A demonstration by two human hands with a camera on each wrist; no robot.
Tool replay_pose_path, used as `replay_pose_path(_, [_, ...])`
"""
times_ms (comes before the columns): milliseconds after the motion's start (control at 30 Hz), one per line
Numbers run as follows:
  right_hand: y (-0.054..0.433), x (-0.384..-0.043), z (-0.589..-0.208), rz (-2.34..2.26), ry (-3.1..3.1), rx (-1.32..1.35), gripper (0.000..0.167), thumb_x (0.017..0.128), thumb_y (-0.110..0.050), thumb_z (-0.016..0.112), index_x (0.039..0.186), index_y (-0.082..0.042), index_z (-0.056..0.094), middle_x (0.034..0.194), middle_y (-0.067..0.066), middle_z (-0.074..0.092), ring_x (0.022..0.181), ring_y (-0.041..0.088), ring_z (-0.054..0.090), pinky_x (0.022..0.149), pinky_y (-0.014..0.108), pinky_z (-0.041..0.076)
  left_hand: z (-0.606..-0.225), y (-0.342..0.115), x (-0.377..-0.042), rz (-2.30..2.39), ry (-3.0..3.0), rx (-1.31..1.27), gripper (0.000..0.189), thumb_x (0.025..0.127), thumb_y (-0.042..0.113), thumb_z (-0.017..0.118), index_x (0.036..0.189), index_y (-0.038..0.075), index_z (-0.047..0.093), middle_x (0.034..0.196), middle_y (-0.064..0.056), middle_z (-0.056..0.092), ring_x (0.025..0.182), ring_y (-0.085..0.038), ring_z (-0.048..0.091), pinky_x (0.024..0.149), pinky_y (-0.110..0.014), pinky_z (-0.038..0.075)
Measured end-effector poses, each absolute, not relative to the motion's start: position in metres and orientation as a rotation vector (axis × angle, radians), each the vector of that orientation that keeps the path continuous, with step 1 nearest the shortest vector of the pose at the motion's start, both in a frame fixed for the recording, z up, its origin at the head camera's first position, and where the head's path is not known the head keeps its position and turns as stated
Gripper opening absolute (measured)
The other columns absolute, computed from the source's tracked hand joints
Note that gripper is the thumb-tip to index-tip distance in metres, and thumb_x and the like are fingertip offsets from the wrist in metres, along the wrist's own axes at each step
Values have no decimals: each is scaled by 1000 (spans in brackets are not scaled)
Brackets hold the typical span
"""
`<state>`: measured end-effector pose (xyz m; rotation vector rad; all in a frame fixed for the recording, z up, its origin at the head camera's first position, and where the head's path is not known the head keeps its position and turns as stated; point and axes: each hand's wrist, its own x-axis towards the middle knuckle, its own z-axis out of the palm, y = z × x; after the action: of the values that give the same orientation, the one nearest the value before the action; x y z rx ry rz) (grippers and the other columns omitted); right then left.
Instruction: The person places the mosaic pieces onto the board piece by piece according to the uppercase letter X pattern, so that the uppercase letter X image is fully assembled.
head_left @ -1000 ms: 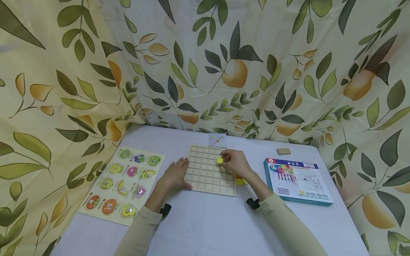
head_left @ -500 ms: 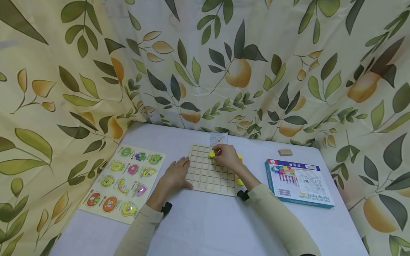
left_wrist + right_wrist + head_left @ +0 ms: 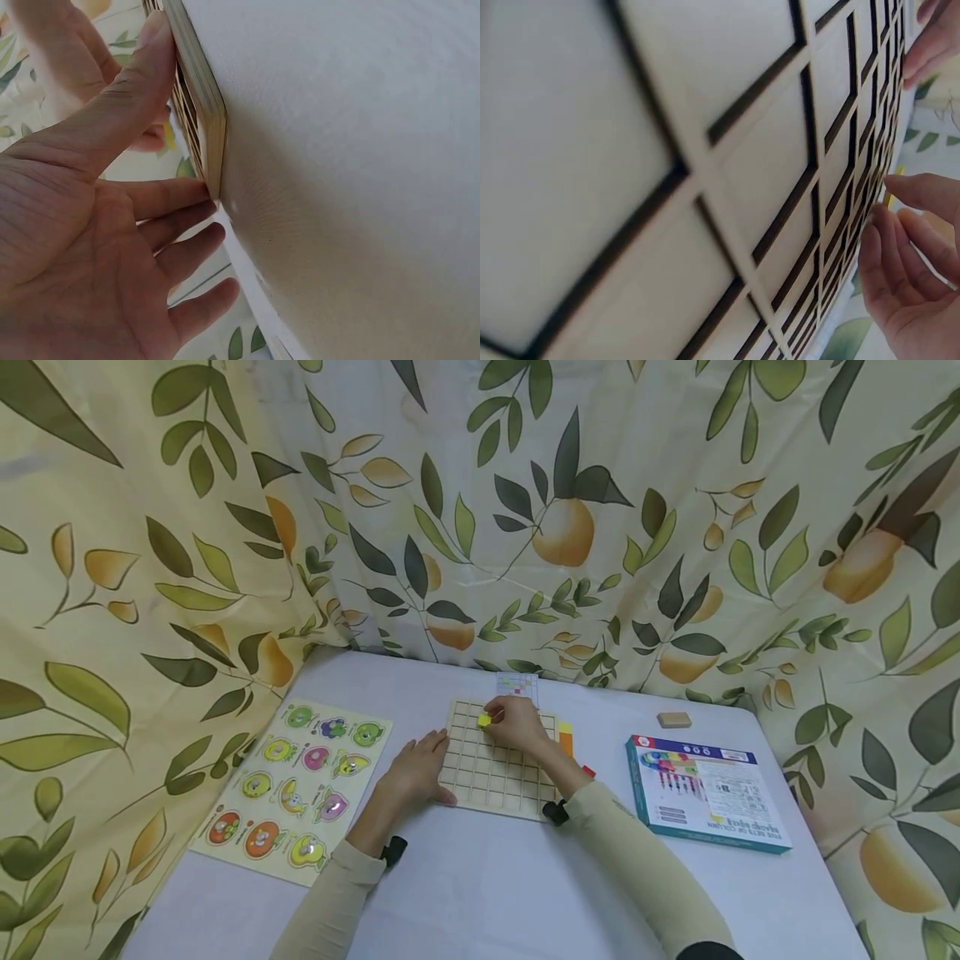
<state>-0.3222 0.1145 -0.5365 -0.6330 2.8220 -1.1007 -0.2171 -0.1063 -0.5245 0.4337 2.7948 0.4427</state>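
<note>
As we look from the head, the right hand [image 3: 517, 725] pinches a yellow tile [image 3: 484, 720] over the grid board [image 3: 487, 785], near its far edge toward the left corner; we judge the tile light, stiff and smooth, best held by its sides; from the left wrist, we see the left hand [image 3: 112, 217] spread, thumb at the board's near left corner, fingers by its left edge; from the right wrist, whether tile meets board we cannot tell
</note>
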Motion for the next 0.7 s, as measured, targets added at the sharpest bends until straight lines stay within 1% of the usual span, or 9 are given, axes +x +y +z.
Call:
replay_pose_path(133, [107,-324,-537,-1099,2822,-644,32,82,-3,81,114,1,76,103,12,77,91,25,74,81,37,63,-523,-107,-216,439,2792,431,116,73,46,94,160,-4,34,170,-16,29,158,-32,23,128,-51,22])
replay_pose_path(367, [99,-329,-539,-1105,2817,-657,34,81,-3,85,113,2,76,97,11,77,87,23,73,79,36,62,-523,-105,-215,422,2800,433,116,74,46,94,160,-3,35,169,-16,30,158,-32,24,128,-51,22])
replay_pose_path(700, [96,-331,-540,-1127,2801,-594,32,81,-2,86,112,1,77,96,9,77,86,21,73,80,36,61,-519,-103,-214,421,2793,416,115,73,46,94,160,-2,35,169,-15,30,158,-31,24,128,-51,22])
